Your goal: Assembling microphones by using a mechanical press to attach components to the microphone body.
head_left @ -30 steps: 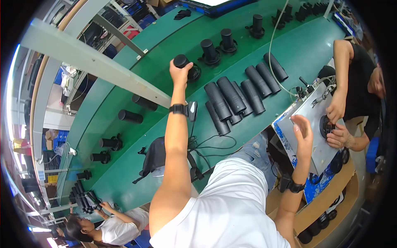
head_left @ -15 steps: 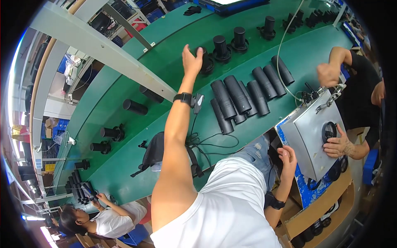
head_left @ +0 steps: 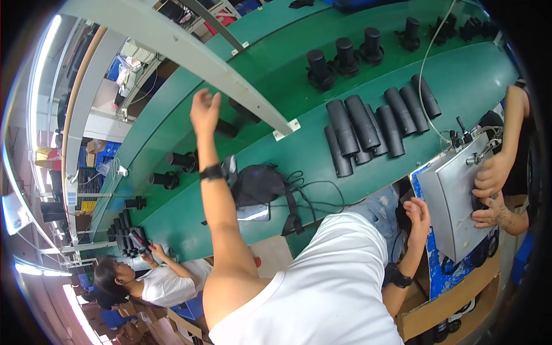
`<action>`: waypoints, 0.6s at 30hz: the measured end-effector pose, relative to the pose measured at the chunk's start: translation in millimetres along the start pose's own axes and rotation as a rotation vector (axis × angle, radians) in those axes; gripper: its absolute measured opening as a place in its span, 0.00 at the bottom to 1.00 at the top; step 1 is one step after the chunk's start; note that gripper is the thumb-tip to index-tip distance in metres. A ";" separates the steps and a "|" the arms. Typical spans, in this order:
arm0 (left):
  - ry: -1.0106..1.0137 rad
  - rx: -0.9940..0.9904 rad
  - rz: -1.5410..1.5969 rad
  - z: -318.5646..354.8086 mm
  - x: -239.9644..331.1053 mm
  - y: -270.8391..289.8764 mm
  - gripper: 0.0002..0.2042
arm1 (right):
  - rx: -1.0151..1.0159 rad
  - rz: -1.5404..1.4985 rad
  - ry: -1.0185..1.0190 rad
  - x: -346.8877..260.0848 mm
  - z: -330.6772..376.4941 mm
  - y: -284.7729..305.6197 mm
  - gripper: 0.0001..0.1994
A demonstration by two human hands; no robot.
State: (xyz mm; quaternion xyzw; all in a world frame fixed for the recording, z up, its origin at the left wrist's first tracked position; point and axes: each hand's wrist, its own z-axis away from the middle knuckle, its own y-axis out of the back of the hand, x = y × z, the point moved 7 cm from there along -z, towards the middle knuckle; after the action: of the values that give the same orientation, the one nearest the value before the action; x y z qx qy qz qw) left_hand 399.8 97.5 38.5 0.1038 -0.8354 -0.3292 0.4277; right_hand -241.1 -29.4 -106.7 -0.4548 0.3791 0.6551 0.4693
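My left hand (head_left: 205, 112) is stretched out over the green conveyor belt, fingers apart and slightly blurred, with nothing seen in it. Right beside it lies a black cylinder (head_left: 227, 129); another black cylinder (head_left: 244, 110) is partly hidden by the pale metal post. Black cylinders with flanged bases (head_left: 183, 160) lie on the belt to the left of my forearm. My right hand (head_left: 418, 217) hangs low next to the metal box (head_left: 445, 198), fingers loosely bent and holding nothing. Several black ribbed tubes (head_left: 362, 123) lie in a group on the green worktop.
A co-worker's hands (head_left: 489, 195) are on the metal box at the right. The post (head_left: 230, 80) crosses above the belt. A black bag (head_left: 259, 184) and cables lie on the worktop. More flanged black parts (head_left: 345, 57) stand along the belt. Another person (head_left: 167, 284) works at lower left.
My left hand has moved left along the belt, away from a standing flanged part to the lying cylinders. The view has shifted left. The co-worker's raised hand has come down to the metal box.
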 end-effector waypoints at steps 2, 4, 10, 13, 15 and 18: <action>-0.274 -0.095 -0.212 -12.4 -16.2 -37.7 0.28 | -0.019 -0.011 0.042 -8.0 -4.7 -5.0 0.16; -0.437 -0.098 -0.252 -3.7 -6.6 -76.9 0.28 | 0.022 -0.023 0.061 -8.6 0.3 1.3 0.16; -0.083 -0.204 -0.585 23.4 -65.0 -82.6 0.23 | 0.070 -0.082 0.023 -0.3 7.1 -5.0 0.15; -0.039 -0.281 -0.593 42.5 3.6 -22.0 0.17 | 0.067 -0.206 -0.036 3.3 11.9 -4.3 0.13; 0.046 -0.352 -0.506 60.1 50.7 15.3 0.15 | -0.021 -0.170 0.029 -13.5 7.6 -14.7 0.14; -0.047 -0.873 0.327 121.5 135.1 -1.3 0.12 | -0.253 -0.094 0.144 -63.4 6.2 -51.5 0.18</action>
State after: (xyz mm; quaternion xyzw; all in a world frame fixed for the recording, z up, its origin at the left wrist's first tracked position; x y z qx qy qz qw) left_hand 221.8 91.1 74.3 -0.2264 -0.6335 -0.5805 0.4587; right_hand -183.9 -26.7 -48.2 -0.5735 0.3044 0.6407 0.4099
